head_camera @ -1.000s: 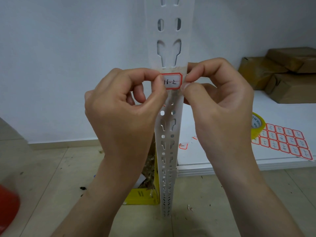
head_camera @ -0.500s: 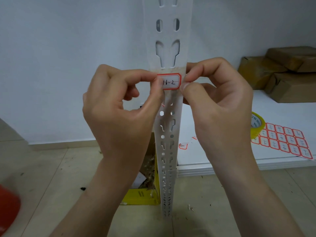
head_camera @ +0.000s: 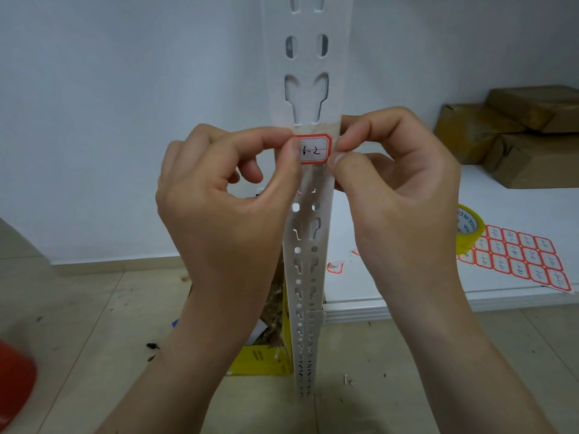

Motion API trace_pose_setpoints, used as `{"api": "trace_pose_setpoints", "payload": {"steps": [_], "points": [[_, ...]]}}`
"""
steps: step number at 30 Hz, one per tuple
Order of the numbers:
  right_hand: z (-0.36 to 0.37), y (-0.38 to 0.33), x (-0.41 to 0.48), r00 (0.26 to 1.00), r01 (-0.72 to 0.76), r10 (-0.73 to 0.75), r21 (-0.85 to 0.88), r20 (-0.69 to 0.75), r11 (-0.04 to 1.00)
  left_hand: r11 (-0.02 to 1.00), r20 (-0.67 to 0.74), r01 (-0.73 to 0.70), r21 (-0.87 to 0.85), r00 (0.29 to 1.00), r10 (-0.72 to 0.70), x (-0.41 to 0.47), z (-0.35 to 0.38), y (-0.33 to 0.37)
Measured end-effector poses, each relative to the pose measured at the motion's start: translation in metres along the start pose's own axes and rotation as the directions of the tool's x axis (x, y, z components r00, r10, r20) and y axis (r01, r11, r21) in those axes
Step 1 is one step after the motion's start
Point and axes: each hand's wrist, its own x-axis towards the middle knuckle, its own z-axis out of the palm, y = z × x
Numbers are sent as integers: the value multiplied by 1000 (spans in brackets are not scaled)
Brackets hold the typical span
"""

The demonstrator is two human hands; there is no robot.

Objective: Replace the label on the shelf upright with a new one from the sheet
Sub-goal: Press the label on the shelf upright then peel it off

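A white slotted shelf upright [head_camera: 305, 89] runs down the middle of the view. A red-bordered white label [head_camera: 315, 149] with handwritten "1-2" sits on its face, under a strip of clear tape. My left hand [head_camera: 225, 208] pinches the label's left edge between thumb and forefinger, covering the first character. My right hand [head_camera: 398, 195] pinches at the label's right edge against the upright. The label sheet [head_camera: 520, 258], with several red-bordered labels, lies on the white shelf board at the right.
A yellow tape roll [head_camera: 470, 228] stands beside the sheet on the white shelf board [head_camera: 407, 296]. A loose label [head_camera: 335, 267] lies on the board. Brown parcels [head_camera: 513, 133] are stacked at the back right. A yellow box [head_camera: 260, 360] of scraps stands behind the upright. Red object [head_camera: 14, 380] at lower left.
My left thumb and forefinger have slid right onto the label's left edge, hiding its first character. My right hand has stayed at the right edge.
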Motion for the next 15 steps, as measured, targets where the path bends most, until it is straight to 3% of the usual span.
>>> {"api": "trace_pose_setpoints", "payload": {"steps": [5,11,15], "points": [[0,0,0,1000,5,-5,-7,-3,1000,1000,39,-7,-8,999,7,-2,1,2],[-1,-2,0,1000,-1,1,2,4,1000,1000,-44,-9,17,999,10,-1,-1,-3],[0,-2,1,1000,3,-3,5,4,1000,1000,-17,11,27,1000,-11,2,-4,-1]]}}
